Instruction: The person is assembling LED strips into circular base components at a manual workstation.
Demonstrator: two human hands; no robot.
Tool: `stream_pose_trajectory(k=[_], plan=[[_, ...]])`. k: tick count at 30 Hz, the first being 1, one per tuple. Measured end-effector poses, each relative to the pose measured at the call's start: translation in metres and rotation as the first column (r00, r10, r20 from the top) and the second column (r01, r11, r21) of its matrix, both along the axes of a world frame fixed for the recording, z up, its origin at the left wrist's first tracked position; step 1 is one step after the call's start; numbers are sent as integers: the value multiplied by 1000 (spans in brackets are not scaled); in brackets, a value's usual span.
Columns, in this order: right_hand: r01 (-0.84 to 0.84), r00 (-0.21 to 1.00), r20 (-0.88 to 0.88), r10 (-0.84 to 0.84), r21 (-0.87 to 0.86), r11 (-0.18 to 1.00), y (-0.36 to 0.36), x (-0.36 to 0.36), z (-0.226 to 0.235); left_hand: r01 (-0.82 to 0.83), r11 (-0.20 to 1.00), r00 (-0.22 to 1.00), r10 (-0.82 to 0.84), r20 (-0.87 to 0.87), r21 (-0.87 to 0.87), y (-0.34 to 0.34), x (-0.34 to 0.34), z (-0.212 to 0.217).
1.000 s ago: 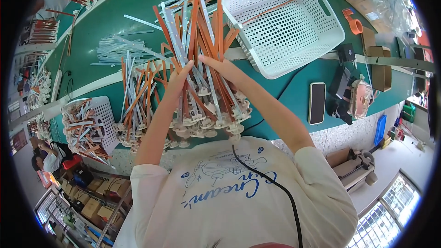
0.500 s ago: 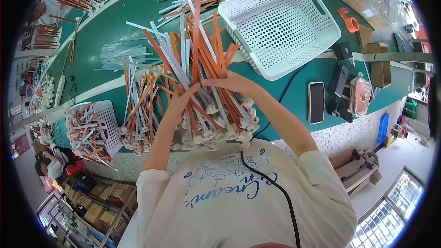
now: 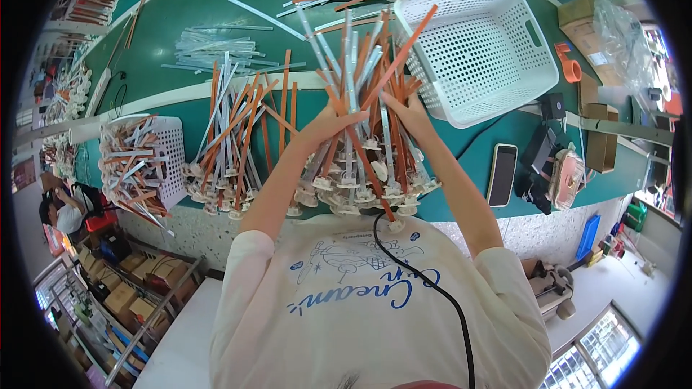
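Green worktop (image 3: 180,7) fills the upper half of the frame, strewn with loose strips. At upper right sits an empty white perforated basket (image 3: 483,50); a smaller white basket (image 3: 162,151) at left holds more strips. Centre frame, a bundle of orange and silver strips (image 3: 360,122) with white end caps stands upright between both hands: the left hand (image 3: 328,126) grips its left side, the right hand (image 3: 411,112) closes on its right. Another loose pile (image 3: 231,144) lies just left. A dark phone (image 3: 502,174) lies at right, a brown cardboard box (image 3: 580,14) at far upper right.
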State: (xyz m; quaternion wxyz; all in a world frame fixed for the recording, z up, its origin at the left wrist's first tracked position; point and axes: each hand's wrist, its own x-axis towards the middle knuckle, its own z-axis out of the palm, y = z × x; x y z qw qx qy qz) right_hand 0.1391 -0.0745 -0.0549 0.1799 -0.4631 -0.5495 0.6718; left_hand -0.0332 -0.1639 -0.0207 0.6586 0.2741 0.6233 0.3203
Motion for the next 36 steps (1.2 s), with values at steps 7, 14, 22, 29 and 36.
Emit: stream_pose_trajectory(k=[7, 14, 22, 29, 36], plan=[[-504, 795, 386, 469, -11, 864, -5, 18, 80, -181, 983, 977, 184, 110, -33, -9, -7, -12], [-422, 853, 477, 211, 393, 817, 67, 60, 146, -346, 932, 929, 324, -178, -112, -62, -56, -46], [-675, 706, 635, 314, 468, 571, 171, 2, -6, 264, 957, 772, -133, -622, 122, -75, -36, -6], [-810, 564, 805, 185, 496, 312, 151, -12, 3, -7, 989, 924, -52, -379, -151, -98, -40, -46], [-476, 878, 460, 133, 807, 349, 141, 37, 75, -122, 991, 925, 98, -367, -44, -99, -52, -25]])
